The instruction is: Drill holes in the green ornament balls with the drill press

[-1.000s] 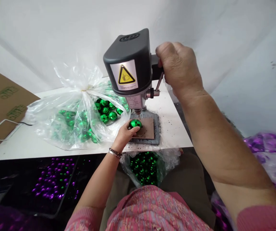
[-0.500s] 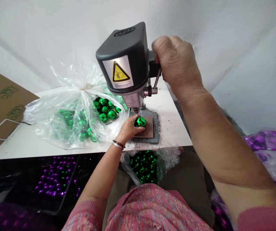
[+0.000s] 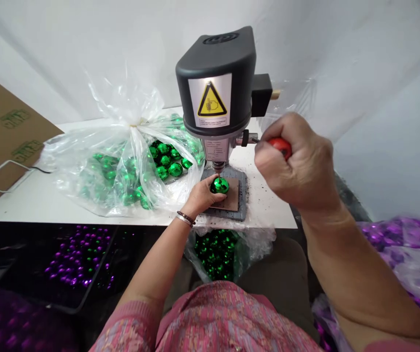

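Centre frame, your left hand (image 3: pixel 201 196) pinches a shiny green faceted ball (image 3: pixel 220 185); your right hand (image 3: pixel 300 164) grips a red knob (image 3: pixel 281 144). Loosen that pinch and the ball may spin.

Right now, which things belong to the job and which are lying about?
In use: green ball in left hand; red knob in right hand; drill press; brown board; probably bagged green balls.

Seemingly lying about: cardboard box; purple pieces.

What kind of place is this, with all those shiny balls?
It looks like a small workshop, maybe a home one. There's a drill on a white table, and a clear bag full of green balls next to it.
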Motion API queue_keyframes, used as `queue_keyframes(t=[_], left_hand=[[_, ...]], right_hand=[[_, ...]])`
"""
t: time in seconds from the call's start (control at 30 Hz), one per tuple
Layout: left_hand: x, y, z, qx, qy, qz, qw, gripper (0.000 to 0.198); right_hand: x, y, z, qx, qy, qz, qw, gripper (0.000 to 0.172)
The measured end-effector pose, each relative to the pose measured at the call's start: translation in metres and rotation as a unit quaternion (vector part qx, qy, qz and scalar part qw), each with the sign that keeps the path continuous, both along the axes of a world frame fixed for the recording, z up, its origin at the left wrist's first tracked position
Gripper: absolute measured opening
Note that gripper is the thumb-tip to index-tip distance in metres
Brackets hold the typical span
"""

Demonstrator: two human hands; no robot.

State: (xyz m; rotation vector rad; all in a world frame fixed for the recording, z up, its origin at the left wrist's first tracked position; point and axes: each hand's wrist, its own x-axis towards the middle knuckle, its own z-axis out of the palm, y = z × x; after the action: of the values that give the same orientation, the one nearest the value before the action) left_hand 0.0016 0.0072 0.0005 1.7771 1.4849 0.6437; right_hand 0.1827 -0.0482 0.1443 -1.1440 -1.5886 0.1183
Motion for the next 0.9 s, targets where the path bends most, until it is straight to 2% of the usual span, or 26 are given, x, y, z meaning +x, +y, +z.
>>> queue_keyframes(t=[0.3,0.53,0.77,0.9], left_hand=[[-0.001,-0.001,0.002,0.001,-0.007,-0.008,1.000,0.075],[-0.003,0.002,-0.009,0.007,-0.019,-0.016,1.000,0.076],[-0.002,-0.001,-0.005,0.020,0.017,-0.004,1.000,0.075],[-0.002,-0.003,-0.003,0.020,0.025,-0.005,0.999,0.075]], right_hand=[[0.004,-0.001,-0.040,0.136,-0.089,-0.010,0.987,0.006],[-0.002,0.000,-0.054,0.178,-0.102,-0.064,0.977,0.008],[-0.009,-0.004,-0.064,0.178,-0.071,-0.098,0.976,0.007],[-0.010,-0.002,-0.080,0.193,-0.060,-0.099,0.974,0.009]])
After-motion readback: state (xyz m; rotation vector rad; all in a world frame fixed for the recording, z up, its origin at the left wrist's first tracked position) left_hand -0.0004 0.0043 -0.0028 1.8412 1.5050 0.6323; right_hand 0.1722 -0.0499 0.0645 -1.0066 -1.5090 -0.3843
